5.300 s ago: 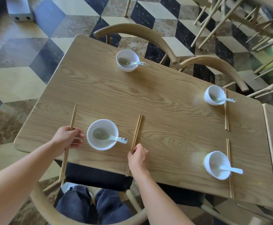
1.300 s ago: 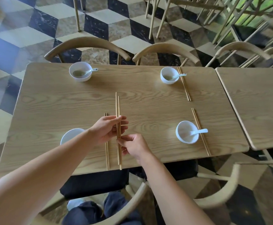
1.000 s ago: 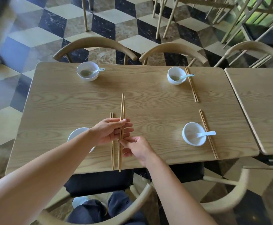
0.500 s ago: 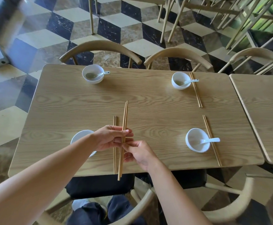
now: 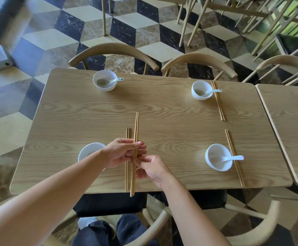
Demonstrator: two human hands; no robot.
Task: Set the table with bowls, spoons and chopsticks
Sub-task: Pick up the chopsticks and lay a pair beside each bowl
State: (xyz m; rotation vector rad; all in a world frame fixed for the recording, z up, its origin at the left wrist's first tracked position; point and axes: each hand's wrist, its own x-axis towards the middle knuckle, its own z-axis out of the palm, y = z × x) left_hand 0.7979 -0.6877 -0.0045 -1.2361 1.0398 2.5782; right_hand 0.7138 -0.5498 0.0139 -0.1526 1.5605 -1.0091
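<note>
Taking the table [image 5: 171, 118] as the dial, 12 o'clock farthest from the person, the far-left bowl [image 5: 105, 87] sits at 11, the far-right bowl [image 5: 200, 97] at 1, the near-right bowl [image 5: 217, 167] at 4 and the near-left bowl [image 5: 89, 148] at 8, partly under the left forearm.

The far-left spoon [image 5: 117, 80], far-right spoon [image 5: 210, 91] and near-right spoon [image 5: 233, 158] lie in their bowls, handles toward 3 o'clock.

The far-right pair [image 5: 219, 107] and near-right pair [image 5: 237, 173] lie at their bowls' 3 o'clock sides, under the handles. The lying pair [image 5: 126, 180] rests at 3 o'clock of the near-left bowl.

The held pair [image 5: 136, 125] is just right of it, between the left hand [image 5: 121, 153] and right hand [image 5: 155, 169].

A second table [image 5: 290, 130] adjoins at 3. The left chair [image 5: 114, 48] and right chair [image 5: 197, 58] stand at 12.
</note>
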